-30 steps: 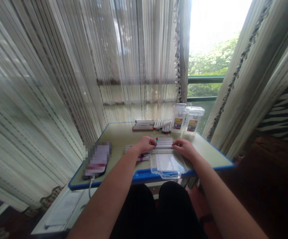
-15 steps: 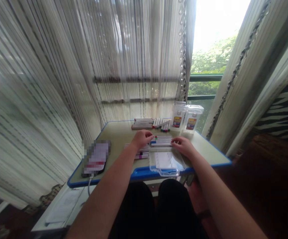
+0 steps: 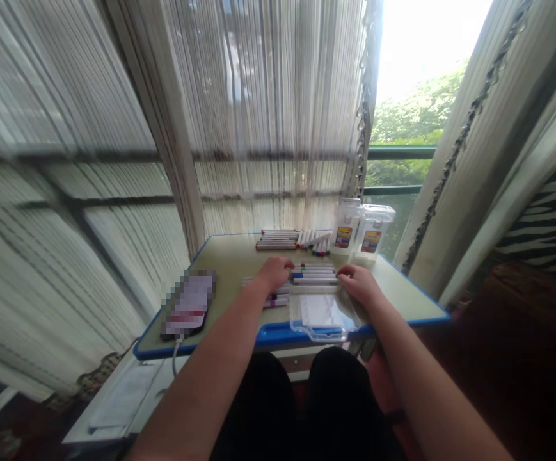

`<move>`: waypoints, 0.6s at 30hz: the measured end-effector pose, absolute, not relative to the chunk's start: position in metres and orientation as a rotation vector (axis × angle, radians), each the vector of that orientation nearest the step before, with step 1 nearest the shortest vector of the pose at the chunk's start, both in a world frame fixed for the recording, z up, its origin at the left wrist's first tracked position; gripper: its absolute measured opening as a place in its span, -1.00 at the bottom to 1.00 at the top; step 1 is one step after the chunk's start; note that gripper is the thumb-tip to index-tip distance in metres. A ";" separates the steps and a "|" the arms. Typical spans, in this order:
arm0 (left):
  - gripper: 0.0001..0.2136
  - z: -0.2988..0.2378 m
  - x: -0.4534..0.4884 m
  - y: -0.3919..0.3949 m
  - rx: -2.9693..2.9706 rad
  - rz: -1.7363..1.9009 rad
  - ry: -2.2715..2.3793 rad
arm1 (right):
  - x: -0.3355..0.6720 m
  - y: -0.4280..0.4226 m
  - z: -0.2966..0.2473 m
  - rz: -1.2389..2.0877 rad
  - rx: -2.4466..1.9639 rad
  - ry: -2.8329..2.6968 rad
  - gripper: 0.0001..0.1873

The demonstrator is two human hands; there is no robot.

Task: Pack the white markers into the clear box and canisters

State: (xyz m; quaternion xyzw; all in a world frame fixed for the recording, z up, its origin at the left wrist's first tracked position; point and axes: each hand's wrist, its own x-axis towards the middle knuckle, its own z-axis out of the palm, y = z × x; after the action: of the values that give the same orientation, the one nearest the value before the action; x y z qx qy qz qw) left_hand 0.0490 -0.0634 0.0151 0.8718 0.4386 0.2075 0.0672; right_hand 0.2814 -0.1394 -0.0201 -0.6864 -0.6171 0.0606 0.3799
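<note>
A row of white markers with red, green and blue bands lies crosswise between my two hands. My left hand is at the row's left ends, its fingers bent together; what they pinch, if anything, is hidden. At the opposite ends, the thumb and fingertips of my right hand close on a marker's tip. Just in front of the row lies an opened clear plastic case, white paper showing through it. More markers, one with a purple band, stick out from beneath my left wrist.
At the table's back are stacked markers and a loose pile of markers. Two clear plastic boxes with labels stand at back right. A phone with a cable lies left. The table has a blue edge.
Both hands have drawn slightly outward, away from the middle of the marker row. The view has shifted a little; the markers and case stay in place.
</note>
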 end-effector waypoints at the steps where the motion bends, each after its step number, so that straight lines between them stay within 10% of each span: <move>1: -0.70 0.015 0.049 -0.063 2.612 0.608 1.342 | 0.281 -0.140 -0.020 0.150 -1.757 -1.579 -0.75; 18: -0.70 0.013 0.053 -0.065 2.552 0.660 1.316 | 0.281 -0.143 -0.017 0.204 -1.762 -1.628 -0.68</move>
State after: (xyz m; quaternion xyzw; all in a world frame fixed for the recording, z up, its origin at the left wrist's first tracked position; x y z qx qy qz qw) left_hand 0.0529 -0.0650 0.0134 0.8621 0.4444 0.2230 0.0976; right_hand 0.2812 -0.1434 -0.0174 -0.6833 -0.6310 0.0791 0.3588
